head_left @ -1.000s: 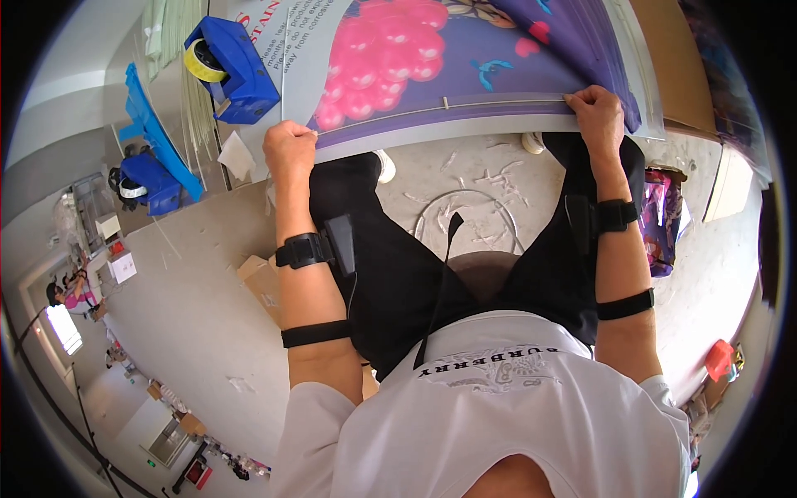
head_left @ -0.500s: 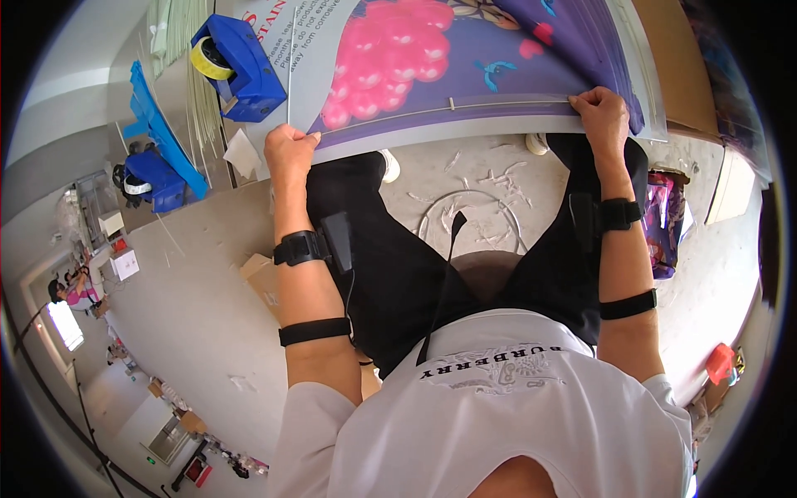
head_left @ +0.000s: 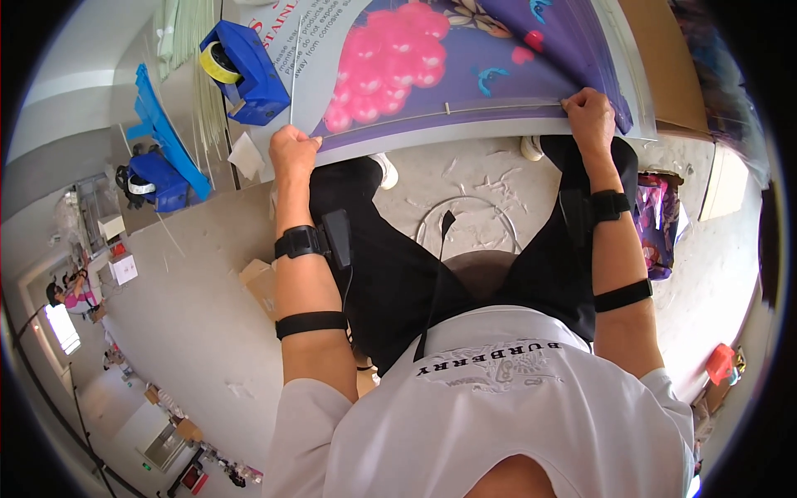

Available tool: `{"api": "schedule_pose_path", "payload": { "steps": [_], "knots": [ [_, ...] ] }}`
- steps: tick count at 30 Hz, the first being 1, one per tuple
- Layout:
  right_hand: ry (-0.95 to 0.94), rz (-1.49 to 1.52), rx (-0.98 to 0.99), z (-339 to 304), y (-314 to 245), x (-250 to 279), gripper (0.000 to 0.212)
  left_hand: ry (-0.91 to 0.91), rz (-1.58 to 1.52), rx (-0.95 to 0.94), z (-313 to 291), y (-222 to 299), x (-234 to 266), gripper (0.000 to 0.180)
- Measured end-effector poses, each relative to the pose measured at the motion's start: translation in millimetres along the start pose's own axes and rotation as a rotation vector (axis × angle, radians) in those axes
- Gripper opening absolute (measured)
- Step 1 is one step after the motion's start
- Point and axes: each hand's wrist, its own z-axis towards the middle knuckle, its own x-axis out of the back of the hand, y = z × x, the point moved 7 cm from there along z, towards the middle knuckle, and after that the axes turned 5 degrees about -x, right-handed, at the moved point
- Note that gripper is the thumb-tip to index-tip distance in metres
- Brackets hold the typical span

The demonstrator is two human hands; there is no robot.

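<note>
A purple printed sheet (head_left: 490,50) with pink balloons and blue birds lies over the table's near edge, its right part folded over. Along its near border runs a thin pale rod (head_left: 490,105) with a small crosspiece near the middle. At the left end of that border my left hand (head_left: 294,153) is closed, thumb against the fingers, pinching the edge. My right hand (head_left: 591,120) pinches the border at the right end, beside the folded part. The fingertips of both hands hide exactly how the rod and sheet are gripped.
On the left stand a blue tape dispenser (head_left: 264,91) with yellow tape and a second blue dispenser (head_left: 158,183). A bundle of pale thin rods (head_left: 209,100) lies between a blue strip (head_left: 158,124) and the dispenser. Pale scraps (head_left: 490,184) litter the floor; a cardboard box (head_left: 664,75) sits right.
My right hand and the sheet's right end have shifted slightly left. Both hands keep their pinch, and the head view has moved a little.
</note>
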Motion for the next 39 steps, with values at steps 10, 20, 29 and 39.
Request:
{"api": "schedule_pose_path", "payload": {
  "steps": [10,20,29,39],
  "knots": [
    [0.078,0.034,0.775,-103,-96,-5,0.071,0.098,0.397,-0.786,-101,115,-44,0.066],
    [-0.076,-0.236,0.645,-104,-70,-32,0.093,-0.103,0.534,-0.646,-108,102,-69,0.075],
    [0.161,-0.034,0.517,-68,-6,-6,0.07,-0.07,0.735,-0.192,-65,17,11,0.068],
    [-0.146,0.522,0.424,-88,-47,-22,0.013,0.261,-0.716,0.216,40,-5,97,0.021]
  ]
}}
